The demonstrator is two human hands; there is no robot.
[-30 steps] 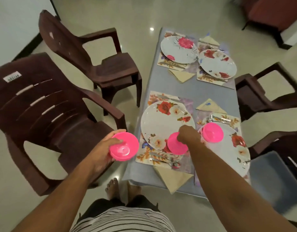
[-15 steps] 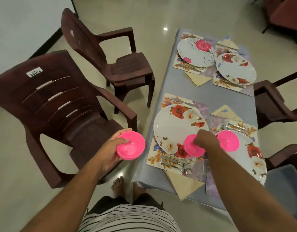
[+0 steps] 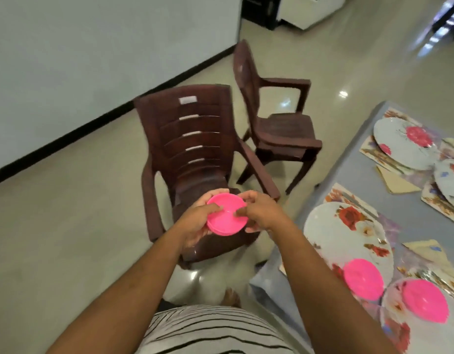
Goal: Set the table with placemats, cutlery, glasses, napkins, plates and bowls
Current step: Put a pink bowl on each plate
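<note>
Both hands, left hand (image 3: 195,221) and right hand (image 3: 263,215), clamped on pink bowls (image 3: 226,215) above brown chair (image 3: 192,159); bench (image 3: 348,175) at 3 o'clock.

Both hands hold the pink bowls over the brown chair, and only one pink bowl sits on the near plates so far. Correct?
Not quite: the head view shows two pink bowls on the near plates, one and another. Left hand and right hand do hold pink bowls over the brown chair.

Two brown plastic armchairs on the glossy beige floor (image 3: 67,226): near chair (image 3: 192,159) with slatted back, far chair (image 3: 277,129) just behind it. Pale wall (image 3: 93,60) with black skirting (image 3: 113,113) on the left.
</note>
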